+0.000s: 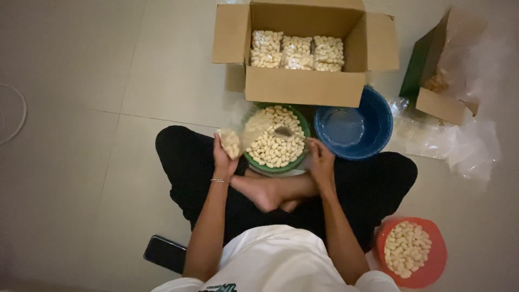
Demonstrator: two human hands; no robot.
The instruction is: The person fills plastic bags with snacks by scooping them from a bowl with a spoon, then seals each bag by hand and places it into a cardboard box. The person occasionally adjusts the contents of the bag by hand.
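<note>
— Two hands at work?
— Yes. Left hand [223, 158], arm stretched forward, fingers clenched on a clear bag [238, 138] part-filled with pale puffed snacks, at the green bowl's [300, 160] left rim.
— Right hand [320, 158]?
— At the bowl's right rim, gripping a scoop [284, 131] over the snacks.

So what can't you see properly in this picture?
- Head view: right hand holds something over the green bowl, too small and blurred to name.
- Blue bowl: far rim hidden by the box.
- Red bowl and phone: partly covered by the body.
</note>
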